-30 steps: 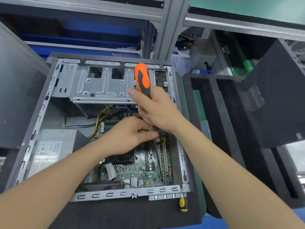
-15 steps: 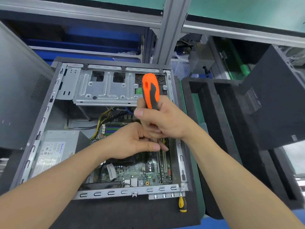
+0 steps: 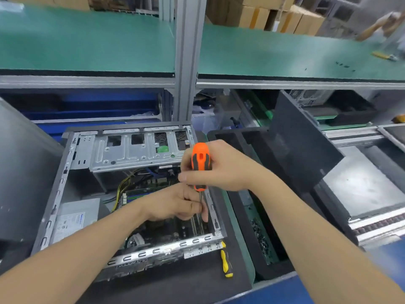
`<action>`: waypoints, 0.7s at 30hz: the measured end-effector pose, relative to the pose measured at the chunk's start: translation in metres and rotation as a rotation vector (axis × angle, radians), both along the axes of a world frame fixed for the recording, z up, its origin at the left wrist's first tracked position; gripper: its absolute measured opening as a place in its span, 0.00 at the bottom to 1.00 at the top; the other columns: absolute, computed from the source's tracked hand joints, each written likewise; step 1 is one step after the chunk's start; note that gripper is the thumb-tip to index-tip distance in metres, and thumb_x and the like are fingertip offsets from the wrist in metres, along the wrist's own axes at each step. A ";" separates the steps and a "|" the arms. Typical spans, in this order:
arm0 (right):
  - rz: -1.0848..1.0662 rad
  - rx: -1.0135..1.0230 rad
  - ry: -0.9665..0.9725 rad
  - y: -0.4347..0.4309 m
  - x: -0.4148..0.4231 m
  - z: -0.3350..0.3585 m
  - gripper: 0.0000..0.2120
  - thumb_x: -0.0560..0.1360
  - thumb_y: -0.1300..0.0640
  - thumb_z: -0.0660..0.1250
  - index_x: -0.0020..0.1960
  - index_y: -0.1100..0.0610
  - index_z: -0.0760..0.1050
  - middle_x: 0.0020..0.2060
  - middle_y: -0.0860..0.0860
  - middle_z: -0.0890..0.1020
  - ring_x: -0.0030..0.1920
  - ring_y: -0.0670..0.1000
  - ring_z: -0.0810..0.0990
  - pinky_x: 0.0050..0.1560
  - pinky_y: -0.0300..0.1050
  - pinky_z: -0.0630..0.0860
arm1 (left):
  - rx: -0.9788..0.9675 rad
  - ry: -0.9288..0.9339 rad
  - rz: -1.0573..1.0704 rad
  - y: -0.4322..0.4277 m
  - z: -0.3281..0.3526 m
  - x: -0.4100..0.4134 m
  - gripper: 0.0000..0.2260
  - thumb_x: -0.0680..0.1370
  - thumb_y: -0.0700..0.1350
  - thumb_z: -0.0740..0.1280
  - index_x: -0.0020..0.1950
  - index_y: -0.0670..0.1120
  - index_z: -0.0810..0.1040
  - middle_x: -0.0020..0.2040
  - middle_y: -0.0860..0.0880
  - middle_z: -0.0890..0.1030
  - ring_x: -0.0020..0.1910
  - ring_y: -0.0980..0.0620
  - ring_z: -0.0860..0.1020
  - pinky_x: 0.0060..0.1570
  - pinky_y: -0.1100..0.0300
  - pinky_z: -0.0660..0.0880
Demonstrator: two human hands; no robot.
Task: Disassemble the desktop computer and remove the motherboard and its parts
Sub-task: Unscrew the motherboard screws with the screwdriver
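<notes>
An open desktop case [image 3: 65,185] lies on its side before me, with the green motherboard [image 3: 179,233] at its bottom and a grey power supply [image 3: 76,218] at the left. My right hand [image 3: 221,170] grips the orange and black handle of a screwdriver [image 3: 200,163], held nearly upright over the board's right side. My left hand [image 3: 175,205] is curled round the thin shaft just below the handle, pinching it. The tip is hidden behind my left hand.
A silver drive cage [image 3: 135,152] spans the case's far end, with yellow cables [image 3: 122,189] below it. A yellow screwdriver [image 3: 225,260] lies on the black foam mat [image 3: 175,284]. A black foam tray [image 3: 247,216] and a black side panel [image 3: 302,150] stand right.
The view has tilted up, so the green shelf now shows above. Both hands and the screwdriver have shifted right and toward the case's right edge; grips unchanged.
</notes>
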State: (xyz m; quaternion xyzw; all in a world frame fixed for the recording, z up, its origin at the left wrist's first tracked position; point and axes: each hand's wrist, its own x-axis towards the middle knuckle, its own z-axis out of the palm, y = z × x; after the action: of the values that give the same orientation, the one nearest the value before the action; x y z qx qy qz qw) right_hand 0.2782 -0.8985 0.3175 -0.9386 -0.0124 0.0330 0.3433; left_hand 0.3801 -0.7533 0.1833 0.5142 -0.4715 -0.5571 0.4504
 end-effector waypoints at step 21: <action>0.174 -0.646 0.348 0.039 -0.031 0.092 0.05 0.78 0.51 0.70 0.45 0.50 0.77 0.38 0.47 0.84 0.40 0.45 0.79 0.40 0.46 0.77 | -0.079 -0.080 -0.046 -0.008 0.046 0.004 0.18 0.72 0.44 0.78 0.56 0.35 0.81 0.44 0.39 0.70 0.44 0.49 0.75 0.47 0.56 0.71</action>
State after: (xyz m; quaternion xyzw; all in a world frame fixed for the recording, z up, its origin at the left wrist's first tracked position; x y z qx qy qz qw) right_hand 0.2470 -0.8591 0.4095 -0.9743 -0.0225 0.2230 0.0226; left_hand 0.3845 -0.7612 0.2292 0.5070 -0.5224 -0.5273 0.4382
